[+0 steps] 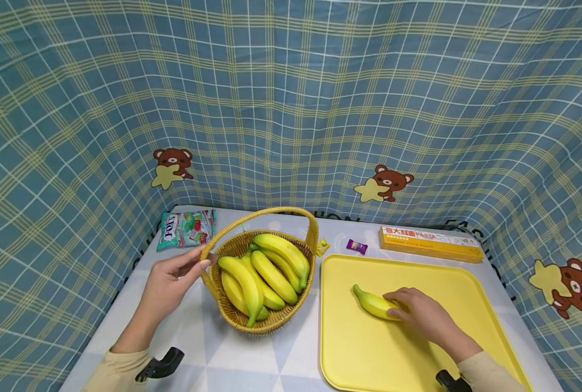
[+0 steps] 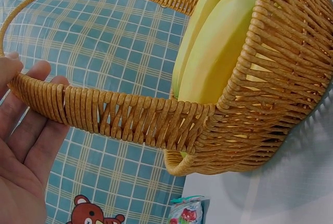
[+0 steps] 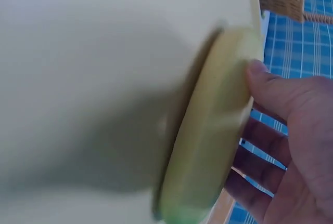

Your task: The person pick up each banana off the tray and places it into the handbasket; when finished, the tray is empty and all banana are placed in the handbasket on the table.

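A yellow wicker basket [image 1: 266, 326] with an arched handle stands left of centre, heaped with several bananas [image 1: 273, 275]. At the left side of its handle [image 2: 104, 110], my left hand [image 1: 165, 283] pinches the wicker between thumb and fingers. My right hand [image 1: 425, 316] is over the yellow tray [image 1: 354, 354] and holds a single banana [image 1: 371, 304], thumb on one side and fingers on the other. In the right wrist view that banana [image 3: 210, 130] lies close against the tray surface, its shadow beside it.
Behind the basket's left side lies a green candy bag [image 1: 188, 228]. A yellow-wrapped candy [image 1: 322, 247] and a purple one [image 1: 356, 246] sit between basket and tray. Behind the tray is a pasta box [image 1: 430, 245]. Plaid curtain [image 1: 291, 109] surrounds the table's back and sides.
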### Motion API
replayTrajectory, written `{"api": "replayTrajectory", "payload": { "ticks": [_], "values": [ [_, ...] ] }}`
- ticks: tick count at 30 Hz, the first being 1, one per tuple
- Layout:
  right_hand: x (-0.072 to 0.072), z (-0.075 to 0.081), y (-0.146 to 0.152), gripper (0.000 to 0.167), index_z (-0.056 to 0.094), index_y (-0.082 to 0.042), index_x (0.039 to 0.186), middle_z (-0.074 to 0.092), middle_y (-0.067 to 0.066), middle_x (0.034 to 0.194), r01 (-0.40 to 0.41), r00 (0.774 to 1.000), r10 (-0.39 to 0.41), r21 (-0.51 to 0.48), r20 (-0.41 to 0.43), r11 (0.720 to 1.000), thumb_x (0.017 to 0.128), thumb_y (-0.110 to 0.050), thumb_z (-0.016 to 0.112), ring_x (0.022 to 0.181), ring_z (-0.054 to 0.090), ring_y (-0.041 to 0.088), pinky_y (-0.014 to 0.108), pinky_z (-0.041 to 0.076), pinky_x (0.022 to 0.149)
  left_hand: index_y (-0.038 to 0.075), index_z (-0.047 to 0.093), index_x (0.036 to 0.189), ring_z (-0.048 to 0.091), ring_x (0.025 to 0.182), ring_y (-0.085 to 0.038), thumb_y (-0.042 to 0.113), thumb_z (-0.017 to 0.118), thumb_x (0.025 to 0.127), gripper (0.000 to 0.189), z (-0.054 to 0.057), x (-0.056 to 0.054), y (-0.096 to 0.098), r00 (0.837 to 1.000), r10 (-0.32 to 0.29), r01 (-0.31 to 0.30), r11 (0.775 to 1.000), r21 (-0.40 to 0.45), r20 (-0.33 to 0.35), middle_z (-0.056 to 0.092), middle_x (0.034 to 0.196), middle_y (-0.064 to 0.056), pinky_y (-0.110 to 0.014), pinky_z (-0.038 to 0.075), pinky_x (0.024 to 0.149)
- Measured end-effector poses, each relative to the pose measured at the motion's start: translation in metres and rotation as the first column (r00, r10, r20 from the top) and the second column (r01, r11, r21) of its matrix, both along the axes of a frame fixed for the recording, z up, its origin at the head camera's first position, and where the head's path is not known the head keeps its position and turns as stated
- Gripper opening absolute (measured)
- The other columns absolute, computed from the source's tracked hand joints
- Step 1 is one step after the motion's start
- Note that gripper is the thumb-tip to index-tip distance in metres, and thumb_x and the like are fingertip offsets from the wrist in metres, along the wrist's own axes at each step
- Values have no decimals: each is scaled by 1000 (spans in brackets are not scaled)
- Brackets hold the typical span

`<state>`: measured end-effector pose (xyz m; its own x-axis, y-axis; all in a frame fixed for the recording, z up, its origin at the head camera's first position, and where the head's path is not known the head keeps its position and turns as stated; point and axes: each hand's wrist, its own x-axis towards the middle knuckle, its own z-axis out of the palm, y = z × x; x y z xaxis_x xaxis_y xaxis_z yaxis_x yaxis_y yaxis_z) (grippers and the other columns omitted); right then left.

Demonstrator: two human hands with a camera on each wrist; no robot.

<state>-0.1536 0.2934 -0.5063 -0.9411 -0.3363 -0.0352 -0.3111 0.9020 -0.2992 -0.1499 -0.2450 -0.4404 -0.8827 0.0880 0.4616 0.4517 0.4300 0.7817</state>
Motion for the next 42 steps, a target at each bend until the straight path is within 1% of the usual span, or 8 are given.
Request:
{"api": "replayTrajectory", "payload": {
  "ticks": [3,6,9,16,19,28,35,42],
  "values": [
    [0,-4,-7,43,70,-18,129,71,-2,108,25,1000,-25,2,-4,1000,90,-35,78,96,67,20,47,58,81,2,67,133,69,99,0,-1,66,97,36,0,0,0,1000,0,0,1000,4,-5,77,107,-13,-17,58,80],
    [0,-6,-10,46,68,-21,133,72,-3,110,35,999,-35,-3,3,999,90,-36,77,94,68,18,44,58,78,2,67,133,69,99,0,-2,66,97,36,0,0,0,1000,-3,3,1000,10,-8,77,106,-13,-17,58,80],
    [1,-5,-10,48,67,-22,136,72,0,115,29,999,-29,-6,21,1000,91,-35,77,97,68,19,45,58,80,2,67,133,70,98,0,-1,66,97,36,0,-1,0,1000,-3,3,1000,11,-4,77,106,-13,-17,58,80],
    [5,1,-7,58,60,-22,145,69,6,125,7,993,-5,-15,117,1000,91,-34,78,103,66,22,47,57,86,1,66,134,69,99,1,0,67,97,37,1,0,1,1000,0,0,1000,0,4,76,107,-13,-17,58,80],
    [6,1,-6,60,58,-22,146,68,7,127,-8,993,11,-22,117,1000,91,-34,78,104,66,22,47,56,88,0,65,134,69,99,1,0,66,98,37,1,1,1,1000,-1,1,1000,-2,6,76,108,-13,-16,58,80],
    [6,0,-7,58,59,-23,145,69,0,122,-6,996,9,-33,92,999,91,-35,77,93,62,12,39,55,79,0,65,134,69,98,1,0,66,98,37,1,1,1,1000,6,-6,1000,-6,9,76,107,-13,-16,58,80],
    [5,6,-12,57,58,-25,146,67,-4,125,-10,995,19,-90,97,996,93,-41,74,94,60,8,32,54,75,1,66,134,69,98,0,1,66,98,36,1,1,1,1000,10,-10,1000,-7,17,76,107,-12,-16,57,81],
    [9,21,-22,56,57,-25,147,65,-9,121,-50,993,71,-212,92,976,96,-46,69,91,58,4,23,51,68,1,66,134,70,98,0,-1,67,97,37,1,0,1,1000,-4,4,1000,12,3,77,107,-10,-17,58,79]
  ]
}}
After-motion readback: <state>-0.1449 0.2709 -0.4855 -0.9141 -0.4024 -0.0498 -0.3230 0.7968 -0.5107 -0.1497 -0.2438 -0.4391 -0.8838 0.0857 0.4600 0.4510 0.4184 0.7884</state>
